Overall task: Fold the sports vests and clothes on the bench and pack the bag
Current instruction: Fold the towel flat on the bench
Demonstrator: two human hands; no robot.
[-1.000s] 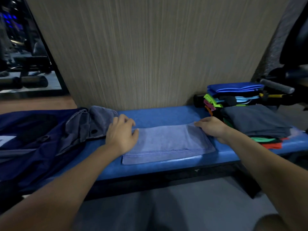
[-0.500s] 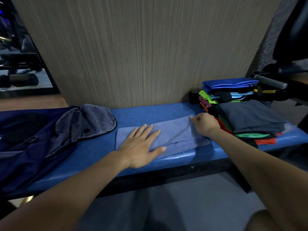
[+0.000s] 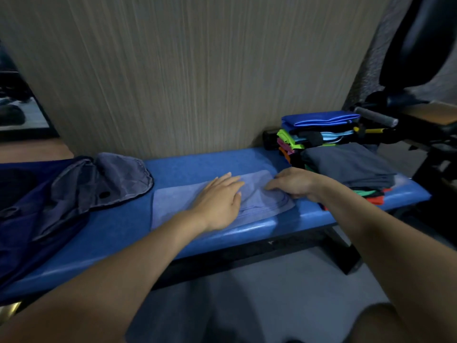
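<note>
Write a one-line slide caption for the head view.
Left hand flattens a blue cloth on the bench while right hand pinches its right end.

Single head view, forward and down, close over the bench (image 3: 197, 167).

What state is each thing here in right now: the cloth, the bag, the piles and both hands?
Light blue cloth: flat on bench, right end being folded over.
Bag: open, flap thrown back.
Dark folded garment: folded, topping a pile.
Colourful stack: folded, against the wall.
Left hand: flat, pressing the cloth.
Right hand: pinching the cloth's edge.
</note>
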